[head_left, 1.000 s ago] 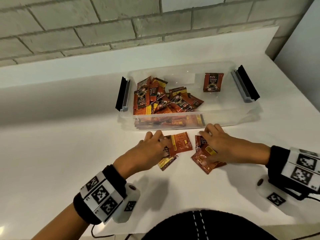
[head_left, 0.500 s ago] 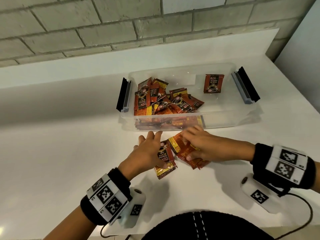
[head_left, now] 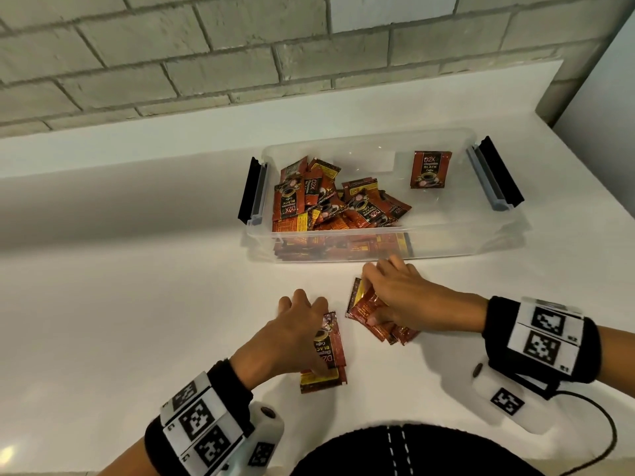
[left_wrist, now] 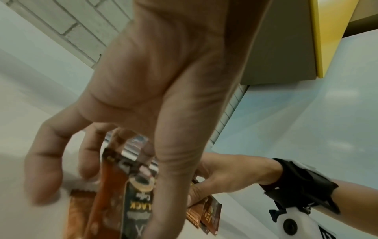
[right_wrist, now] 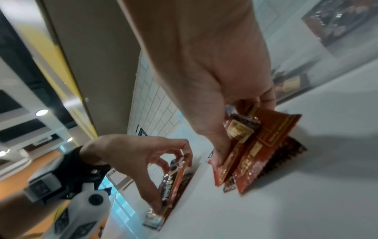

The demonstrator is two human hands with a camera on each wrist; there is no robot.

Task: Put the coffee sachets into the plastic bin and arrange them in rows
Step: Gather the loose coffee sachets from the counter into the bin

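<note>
A clear plastic bin (head_left: pixel 443 242) stands on the white counter, with a heap of red coffee sachets (head_left: pixel 330 207) at its left end and one lone sachet (head_left: pixel 430 169) at the back right. In front of the bin my left hand (head_left: pixel 302 334) pinches a couple of sachets (head_left: pixel 326 352) between thumb and fingers, their lower edge on the counter. My right hand (head_left: pixel 388 297) grips a small bundle of sachets (head_left: pixel 374 321), tilted up off the counter; the right wrist view shows the bundle (right_wrist: pixel 251 148) fanned under the thumb.
The bin has black latch handles at its left end (head_left: pixel 249 190) and right end (head_left: pixel 501 173). A grey brick wall (head_left: pixel 240 53) rises behind the counter's raised back ledge. A side wall closes the far right corner. My dark clothing (head_left: pixel 412 451) is at the counter's near edge.
Both hands gathered the loose sachets off the counter. The right hand slid left and closed round its bundle; the left hand drew back toward me with its sachets pinched.
</note>
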